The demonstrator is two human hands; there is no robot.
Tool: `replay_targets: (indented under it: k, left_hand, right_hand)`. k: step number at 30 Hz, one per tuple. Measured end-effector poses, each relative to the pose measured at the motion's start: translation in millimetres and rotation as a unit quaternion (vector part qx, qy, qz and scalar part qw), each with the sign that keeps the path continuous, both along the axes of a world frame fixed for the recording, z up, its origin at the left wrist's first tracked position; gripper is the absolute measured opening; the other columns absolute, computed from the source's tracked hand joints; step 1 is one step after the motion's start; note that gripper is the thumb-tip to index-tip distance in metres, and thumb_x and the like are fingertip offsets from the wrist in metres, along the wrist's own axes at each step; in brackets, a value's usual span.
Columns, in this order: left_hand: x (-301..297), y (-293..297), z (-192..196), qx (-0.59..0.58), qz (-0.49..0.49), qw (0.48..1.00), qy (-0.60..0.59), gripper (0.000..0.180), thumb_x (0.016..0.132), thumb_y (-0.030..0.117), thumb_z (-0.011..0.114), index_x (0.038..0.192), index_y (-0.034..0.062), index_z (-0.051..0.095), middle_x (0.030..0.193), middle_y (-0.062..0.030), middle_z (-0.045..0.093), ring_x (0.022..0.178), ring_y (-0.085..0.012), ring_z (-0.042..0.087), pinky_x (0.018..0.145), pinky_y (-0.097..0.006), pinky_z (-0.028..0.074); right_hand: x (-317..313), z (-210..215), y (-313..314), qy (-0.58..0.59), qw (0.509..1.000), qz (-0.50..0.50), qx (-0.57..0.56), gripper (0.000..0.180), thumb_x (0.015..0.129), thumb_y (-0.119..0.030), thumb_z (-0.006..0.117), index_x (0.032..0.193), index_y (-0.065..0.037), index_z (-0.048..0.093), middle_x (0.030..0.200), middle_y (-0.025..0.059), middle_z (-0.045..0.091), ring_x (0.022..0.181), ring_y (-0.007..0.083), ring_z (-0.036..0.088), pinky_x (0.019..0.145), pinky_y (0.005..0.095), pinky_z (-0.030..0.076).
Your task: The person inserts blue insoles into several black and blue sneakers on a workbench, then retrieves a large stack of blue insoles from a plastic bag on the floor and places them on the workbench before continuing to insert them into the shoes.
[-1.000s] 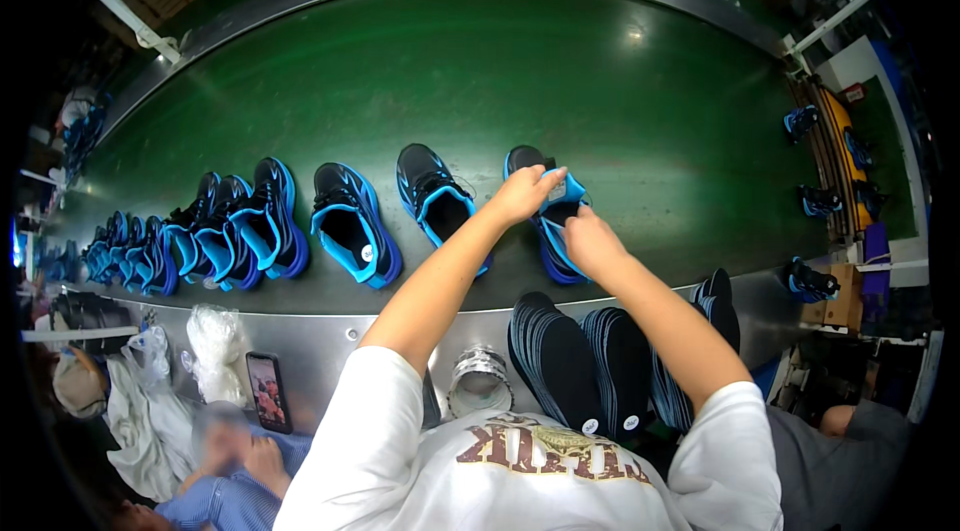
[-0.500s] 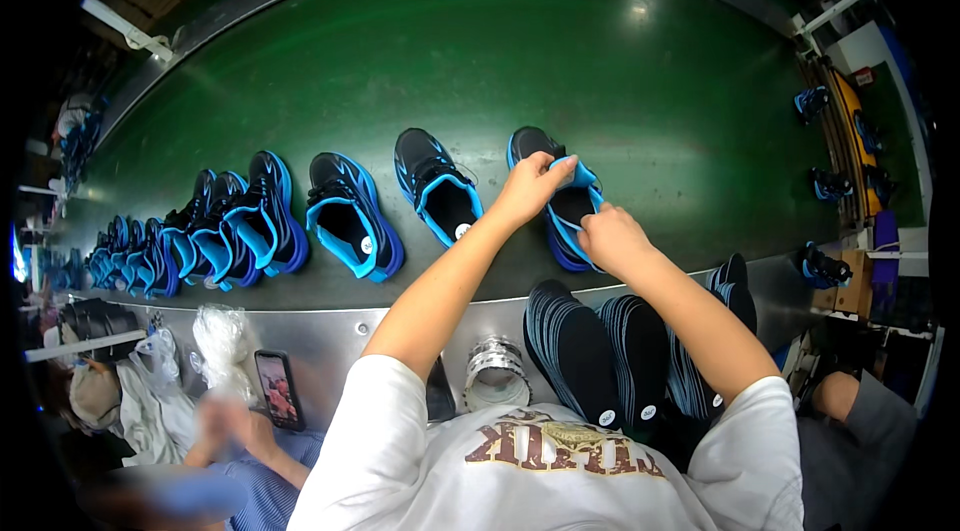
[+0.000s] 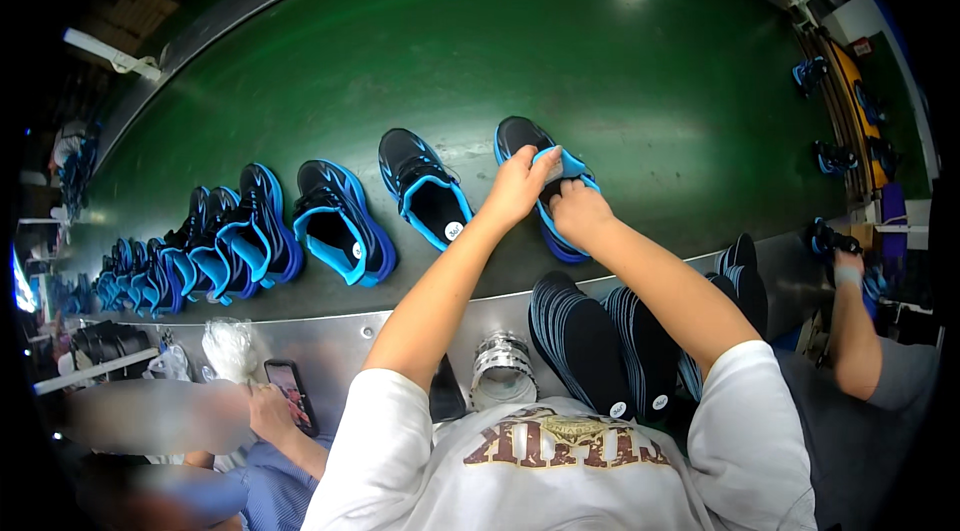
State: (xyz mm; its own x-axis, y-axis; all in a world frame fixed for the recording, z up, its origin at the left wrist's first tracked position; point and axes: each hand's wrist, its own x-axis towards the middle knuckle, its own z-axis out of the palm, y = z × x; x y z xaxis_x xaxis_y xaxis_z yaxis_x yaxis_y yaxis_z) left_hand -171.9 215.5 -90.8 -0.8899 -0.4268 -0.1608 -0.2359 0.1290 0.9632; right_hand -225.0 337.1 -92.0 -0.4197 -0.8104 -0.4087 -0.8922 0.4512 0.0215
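Both the left hand (image 3: 520,186) and right hand (image 3: 578,211) grip a black, blue-trimmed sneaker (image 3: 540,181), seemingly at its tongue

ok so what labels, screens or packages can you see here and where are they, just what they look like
Round white sticker: on the insole of the black and blue shoe left of the one in the hands.
Round white sticker: inside the next shoe to the left.
Two round white stickers: at the near ends of the dark insoles stacked on the metal ledge.
Phone: dark rectangle with a reddish edge, in a co-worker's hand, lower left.
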Motion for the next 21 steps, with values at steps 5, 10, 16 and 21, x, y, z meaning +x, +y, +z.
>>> replay_targets:
  k: [5,10,16,21]
  left_hand:
    - [1.9,-0.4,-1.1,-0.022,-0.007,1.000,0.011,0.043,0.085,0.040,0.048,0.072,-0.0003,0.045,0.058,-0.0061,0.040,0.058,-0.0111,0.039,0.053,-0.029,0.037]
    - [4.5,-1.1,-1.3,-0.031,0.002,0.999,-0.010,0.042,0.084,0.037,0.050,0.076,-0.0039,0.048,0.065,-0.0219,0.051,0.061,-0.0287,0.052,0.058,-0.035,0.041]
    - [3.9,-0.7,1.7,-0.009,0.000,1.000,-0.003,0.041,0.084,0.036,0.050,0.077,-0.0042,0.047,0.069,-0.0237,0.052,0.065,-0.0318,0.054,0.060,-0.037,0.041]
    - [-0.9,2.6,-11.1,-0.033,0.013,0.999,0.031,0.037,0.084,0.034,0.050,0.084,-0.0035,0.046,0.075,-0.0245,0.054,0.073,-0.0355,0.055,0.064,-0.038,0.042]
  right_hand:
    - [-4.1,4.8,-12.1,-0.008,0.983,0.048,0.180,0.035,0.083,-0.021,0.039,0.108,-0.003,0.055,0.110,0.0165,0.049,0.102,0.0267,0.046,0.086,0.0352,0.037]
    - [-4.9,11.2,-17.8,-0.023,0.970,0.093,0.224,0.035,0.082,-0.020,0.039,0.110,-0.004,0.052,0.113,0.0158,0.048,0.104,0.0271,0.045,0.086,0.0342,0.038]
    - [-17.1,-3.7,-18.5,-0.040,0.959,0.171,0.225,0.025,0.077,-0.014,0.047,0.095,-0.003,0.059,0.100,0.0143,0.057,0.093,0.0253,0.054,0.080,0.0337,0.042]
    - [-22.7,-10.6,-13.1,-0.046,0.956,0.207,0.203,0.018,0.072,-0.013,0.055,0.084,-0.003,0.065,0.092,0.0127,0.062,0.089,0.0237,0.059,0.085,0.0335,0.041]
